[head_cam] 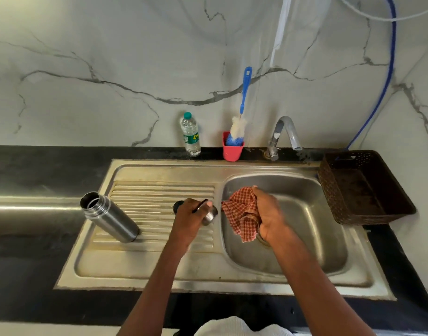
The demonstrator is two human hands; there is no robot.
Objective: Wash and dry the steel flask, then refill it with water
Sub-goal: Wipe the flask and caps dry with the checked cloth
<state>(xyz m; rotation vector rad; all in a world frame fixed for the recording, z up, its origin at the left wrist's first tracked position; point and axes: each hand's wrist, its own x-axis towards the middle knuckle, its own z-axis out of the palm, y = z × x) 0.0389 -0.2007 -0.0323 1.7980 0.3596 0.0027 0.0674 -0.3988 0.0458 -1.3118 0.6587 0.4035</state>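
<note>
Steel catches the light at mid-left of the frame, where the flask (pixel 110 217) stands uncapped on the ribbed drainboard (pixel 159 190) of the sink (pixel 208 280), its open mouth tilted toward the upper left. It is well apart from both hands; no finger touches it.

At centre frame the person's left hand (pixel 190 218) is curled around a small steel cap (pixel 209 215), fingers wrapped and pressed against its side, with what looks like a dark lid part (pixel 178 206) poking out just left of the knuckles. Just to the right, over the basin's left edge, the right hand (pixel 268 214) bunches a red checked cloth (pixel 242 213), fingers clenched tight on the fabric.

By the look of it, the drying step is in hand, with the cap being wiped while the flask body waits. The tap (pixel 286 132) at upper right shows no running water. The next move probably calls for bringing cloth and cap together and rubbing the cap dry, then reaching left for the flask. Refilling is not yet begun; a plastic water bottle (pixel 190 134) stands against the wall at upper centre.
</note>
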